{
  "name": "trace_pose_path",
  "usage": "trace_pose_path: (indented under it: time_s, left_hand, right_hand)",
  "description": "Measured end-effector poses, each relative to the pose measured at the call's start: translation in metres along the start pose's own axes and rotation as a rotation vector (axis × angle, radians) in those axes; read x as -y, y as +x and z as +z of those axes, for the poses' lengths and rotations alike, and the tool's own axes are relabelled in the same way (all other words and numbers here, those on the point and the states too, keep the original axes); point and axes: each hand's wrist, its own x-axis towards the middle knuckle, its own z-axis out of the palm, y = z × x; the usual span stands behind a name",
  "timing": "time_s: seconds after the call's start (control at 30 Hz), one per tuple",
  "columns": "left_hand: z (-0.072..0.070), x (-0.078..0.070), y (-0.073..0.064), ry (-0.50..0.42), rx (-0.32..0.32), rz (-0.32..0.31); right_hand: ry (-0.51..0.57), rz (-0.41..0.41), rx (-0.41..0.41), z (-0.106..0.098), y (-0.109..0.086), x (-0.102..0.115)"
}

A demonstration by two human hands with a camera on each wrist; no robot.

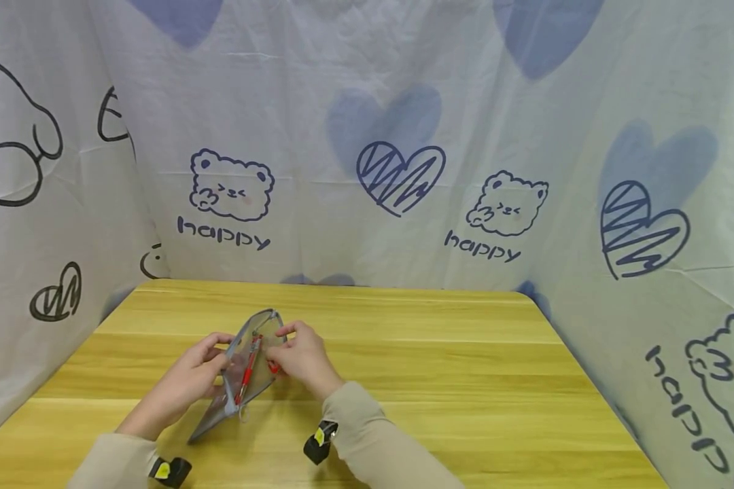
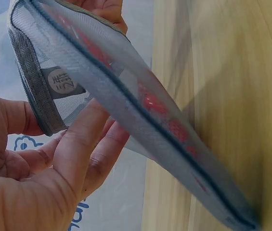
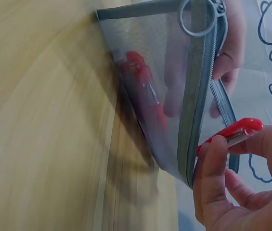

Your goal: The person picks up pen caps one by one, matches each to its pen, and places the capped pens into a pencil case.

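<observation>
A grey see-through mesh zip pouch [image 1: 211, 415] stands tilted on the table, its zipped mouth spread apart. My left hand [image 1: 186, 377] grips one side of it, thumb on the grey rim and fingers along the mesh wall, as the left wrist view shows. At the mouth, my right hand [image 1: 308, 360] pinches a red pen [image 3: 239, 131] with a clear part; its far end passes behind the rim. Another red pen [image 1: 249, 370] lies inside the pouch. Red shapes [image 2: 152, 103] show blurred through the mesh, so I cannot tell how many pens are there.
The wood-grain table [image 1: 452, 380] extends around the pouch, mostly to the right. White cloth [image 1: 318, 224] printed with hearts and bears hangs behind the table and along both sides. A ring pull [image 3: 196, 18] hangs at the pouch's zip end.
</observation>
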Motion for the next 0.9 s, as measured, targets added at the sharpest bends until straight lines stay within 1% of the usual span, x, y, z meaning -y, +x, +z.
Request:
trace_pose_path:
  time_s: [0.03, 0.27, 0.53, 0.6, 0.7, 0.83, 0.9]
  left_hand:
    - [0.000, 0.000, 0.000, -0.002, -0.001, 0.000]
    - [0.000, 0.000, 0.000, -0.014, -0.001, 0.010]
    - [0.001, -0.001, -0.002, -0.012, -0.001, 0.006]
    - [0.001, -0.001, -0.002, -0.009, -0.001, 0.006]
    - [0.003, -0.003, -0.002, -0.007, -0.005, 0.001]
    - [0.007, -0.002, -0.001, -0.008, 0.003, 0.003]
    - [0.010, -0.002, -0.001, -0.012, 0.006, 0.011]
  right_hand:
    - [-0.006, -0.002, 0.001, 0.001, 0.000, 0.001]
    - [0.066, 0.023, 0.059, 0.006, -0.005, 0.009]
    - [0.078, -0.012, 0.102, 0.003, -0.008, 0.010]
    - [0.074, -0.014, 0.113, 0.000, -0.009, 0.009]
    - [0.032, -0.031, 0.121, -0.007, -0.010, 0.006]
    - [-0.015, -0.061, 0.129, -0.020, -0.010, 0.000]
    - [-0.015, -0.070, 0.131, -0.028, -0.011, -0.004]
